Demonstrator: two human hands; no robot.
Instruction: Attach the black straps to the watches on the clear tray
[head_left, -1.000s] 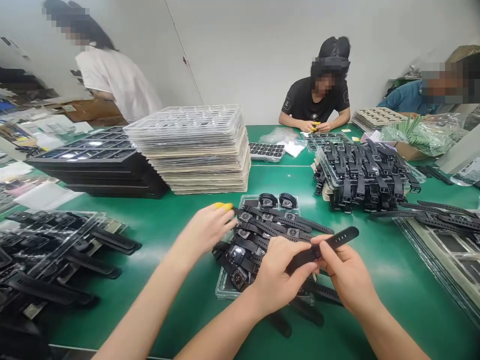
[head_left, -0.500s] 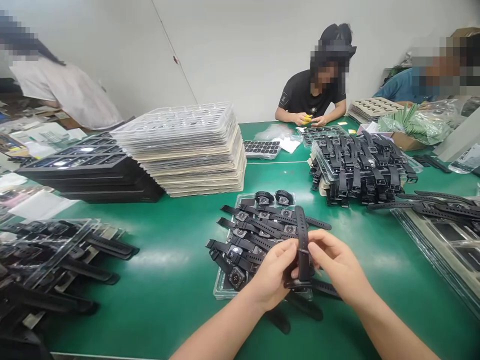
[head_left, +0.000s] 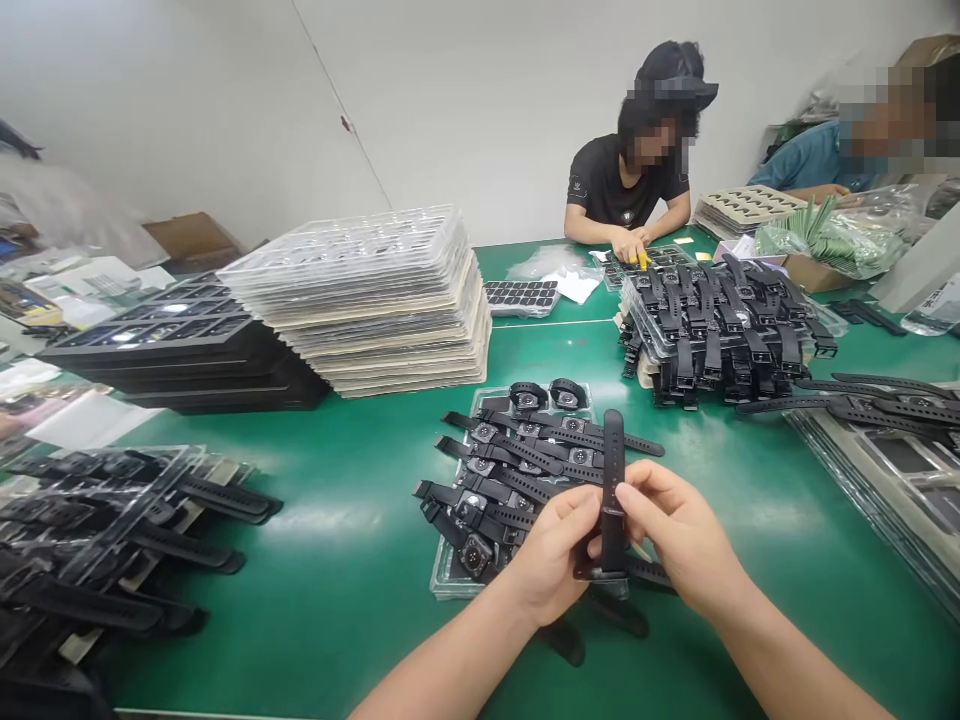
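Between my two hands a black smartwatch [head_left: 613, 540] is held up, its perforated strap end pointing away from me and the strap passed through the buckle. My left hand [head_left: 559, 550] grips it from the left, with the thumb near the buckle. On the right, my right hand [head_left: 671, 525] pinches the strap between thumb and fingers. Below and behind them lies a clear plastic tray [head_left: 448, 578] with several black smartwatches [head_left: 484, 463] face down, straps spread. Two watches with closed straps [head_left: 547, 395] sit at its far edge. My hands hide part of the tray.
A tall stack of clear trays [head_left: 375, 310] stands beside black foam trays [head_left: 187, 360]. Watches are piled on trays at right [head_left: 720, 330], far right [head_left: 885, 410] and left [head_left: 112, 530]. Across the green table [head_left: 337, 500], a co-worker [head_left: 630, 190] handles something yellow; another person [head_left: 810, 160] sits further right.
The strap end sticks up a little further and more upright in my hands, which stay almost in place. The co-worker's hands have moved to a tray; the person at far left has mostly left view.
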